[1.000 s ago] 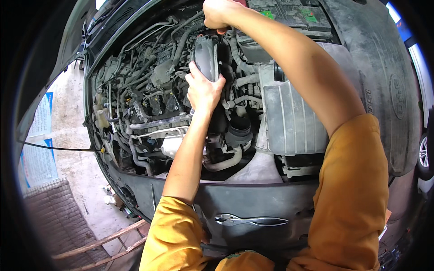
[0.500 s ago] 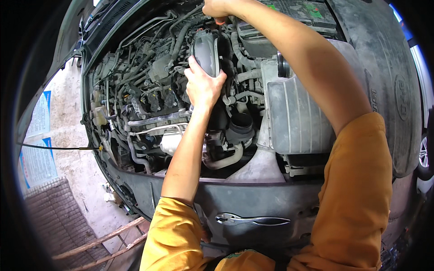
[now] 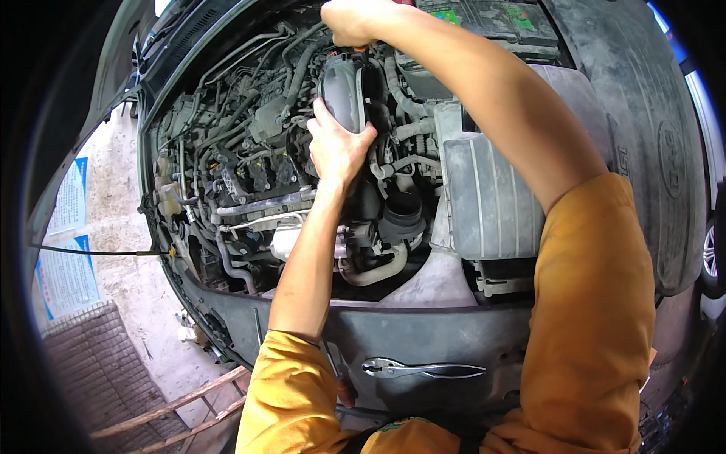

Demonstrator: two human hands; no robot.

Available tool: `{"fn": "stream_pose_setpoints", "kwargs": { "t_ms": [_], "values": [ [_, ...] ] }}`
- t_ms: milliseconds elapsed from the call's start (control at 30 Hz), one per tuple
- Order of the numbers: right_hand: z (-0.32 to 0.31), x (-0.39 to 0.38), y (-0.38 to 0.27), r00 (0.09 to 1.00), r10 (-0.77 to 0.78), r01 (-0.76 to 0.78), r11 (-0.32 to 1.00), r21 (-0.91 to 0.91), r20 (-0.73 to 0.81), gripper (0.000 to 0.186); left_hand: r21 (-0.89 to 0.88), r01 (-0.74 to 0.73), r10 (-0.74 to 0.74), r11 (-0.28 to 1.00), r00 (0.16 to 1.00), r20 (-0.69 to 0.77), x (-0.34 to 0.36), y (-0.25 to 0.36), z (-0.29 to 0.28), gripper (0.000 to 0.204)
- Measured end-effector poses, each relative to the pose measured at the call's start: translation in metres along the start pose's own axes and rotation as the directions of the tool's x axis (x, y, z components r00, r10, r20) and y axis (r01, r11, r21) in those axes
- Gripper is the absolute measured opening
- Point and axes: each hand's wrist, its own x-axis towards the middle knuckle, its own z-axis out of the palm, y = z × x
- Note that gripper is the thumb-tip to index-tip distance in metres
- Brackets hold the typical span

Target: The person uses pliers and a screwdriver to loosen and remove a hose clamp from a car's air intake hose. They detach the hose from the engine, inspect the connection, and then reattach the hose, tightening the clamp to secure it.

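Gripping the black duct (image 3: 346,92) from below, the left hand (image 3: 335,147) is wrapped round its lower end, thumb on one side and fingers curled over the other, so the hold is plainly closed on the part. The duct stands nearly upright in the middle of the engine bay (image 3: 249,174), just left of the ribbed grey air box (image 3: 491,200) and above a round black opening (image 3: 401,208). At the duct's top end the right hand (image 3: 355,19) is closed into a fist; a trace of red shows beneath it, perhaps a tool handle, but what is held cannot be told for certain.

The step in hand is judged to be the working of a fastening or joint at the duct's upper end while the body is steadied from beneath. The next move would call for the duct to be kept from twisting as force is applied above, and for care with the hoses packed close round it.

The left forearm is run straight up from the lower edge, wrist slightly bent back. The right arm is reached far across the bay, elbow raised over the air box, orange sleeves (image 3: 597,318) pushed to the upper arms. Pliers (image 3: 423,369) are left lying on the front panel (image 3: 423,333), well apart from both hands.
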Motion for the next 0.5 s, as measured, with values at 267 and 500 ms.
{"fn": "stream_pose_setpoints", "kwargs": {
  "t_ms": [267,500],
  "values": [
    [-0.016,-0.005,-0.004,0.993,-0.075,0.082,0.993,-0.081,0.091,0.023,-0.011,0.005,-0.005,1.000,1.000,-0.005,-0.002,0.006,0.001,0.105],
    [-0.003,-0.004,0.016,0.998,-0.066,0.065,0.997,-0.042,-0.018,0.021,0.088,0.136,-0.137,0.987,0.991,0.001,-0.006,0.017,0.001,0.107]
  ]
}}
